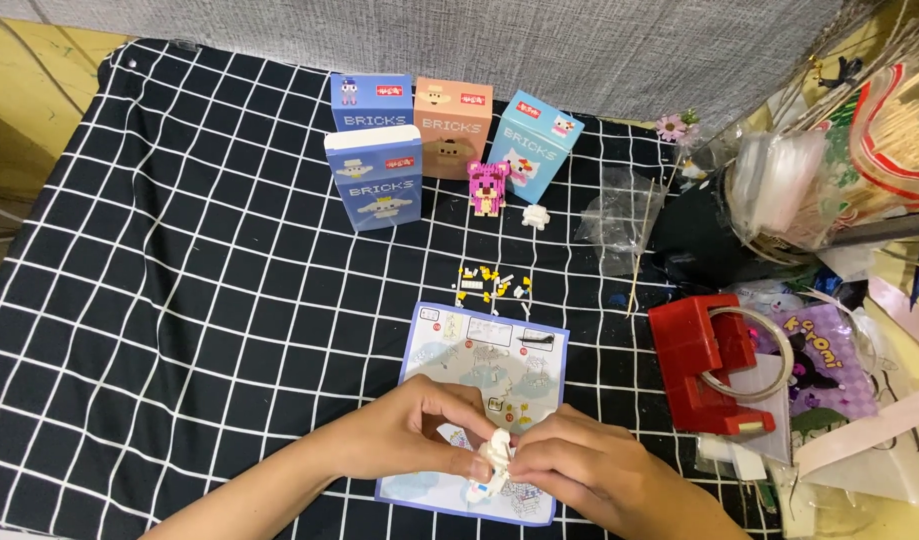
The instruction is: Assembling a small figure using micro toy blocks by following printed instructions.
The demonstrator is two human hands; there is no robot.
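We have both hands on a small white brick figure (pixel 493 462), held low over the instruction sheet (pixel 484 350), near the sheet's near edge. Left hand (pixel 409 435) is curled, thumb and fingertips pinched onto the figure's left side; right hand (pixel 579 470) is curled too, fingertips closed on its right side, so neither hand is open and both grip the same piece. The figure looks partly built, in our judgement: a white body with a bluish bit at its lower end, most detail hidden by our fingers. Left to fit: a loose scatter of white and yellow bricks (pixel 489 285) lying just beyond the far edge of the sheet, untouched, plus a small white sub-assembly (pixel 535 216) further out past them. So we read it as mid-build, with a fair number of parts still to go. The figure's long axis runs roughly from the sheet's near edge toward its far edge, tilted a little, upper end leaning to the far right and lower end to the near left; which face is front we cannot tell. Beyond the sheet a finished pink brick figure (pixel 487 186) stands upright in front of four boxes (pixel 449 135), two blue, one tan, one light blue. Right of the sheet sits a red tape dispenser (pixel 704 370). All rests on a black cloth with white grid (pixel 179 300).
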